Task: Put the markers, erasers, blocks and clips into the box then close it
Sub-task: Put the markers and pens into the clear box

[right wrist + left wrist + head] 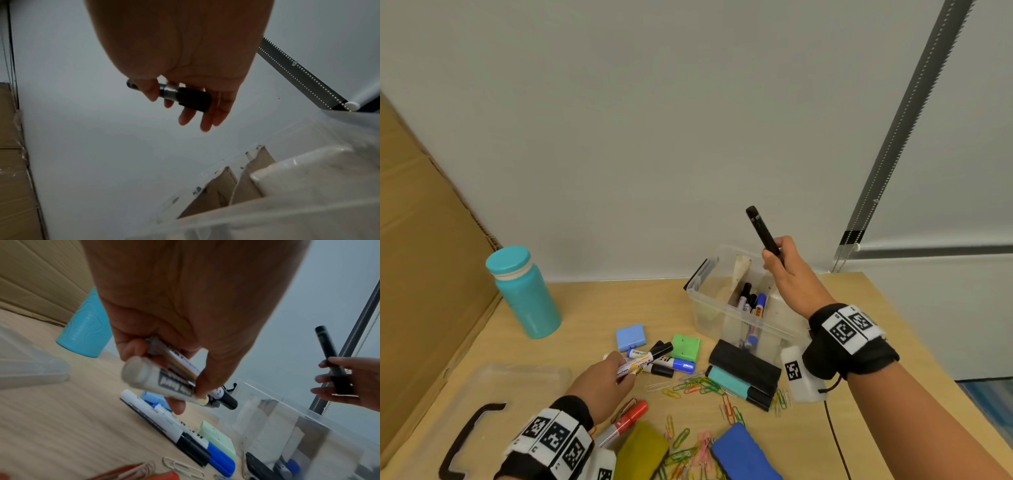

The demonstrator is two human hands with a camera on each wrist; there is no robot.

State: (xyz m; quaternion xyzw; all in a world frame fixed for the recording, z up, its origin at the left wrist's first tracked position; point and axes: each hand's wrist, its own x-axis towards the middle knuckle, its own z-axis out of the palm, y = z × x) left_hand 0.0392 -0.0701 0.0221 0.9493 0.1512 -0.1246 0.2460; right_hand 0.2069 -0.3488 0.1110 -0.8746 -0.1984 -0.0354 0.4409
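The right hand (792, 274) grips a slim black marker (763, 233) above the clear plastic box (709, 308), which holds upright markers (751, 303). The left hand (602, 383) clutches two white-barrelled markers (643, 359).

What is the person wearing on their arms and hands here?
Both hands are bare, with no gloves or sleeves. Each wrist carries a black fabric band: the left wristband and the right wristband are wrapped with white strips printed with square black-and-white code markers. A white camera block, also bearing a marker, hangs under the right wrist, and a thin black cable trails from it across the table.
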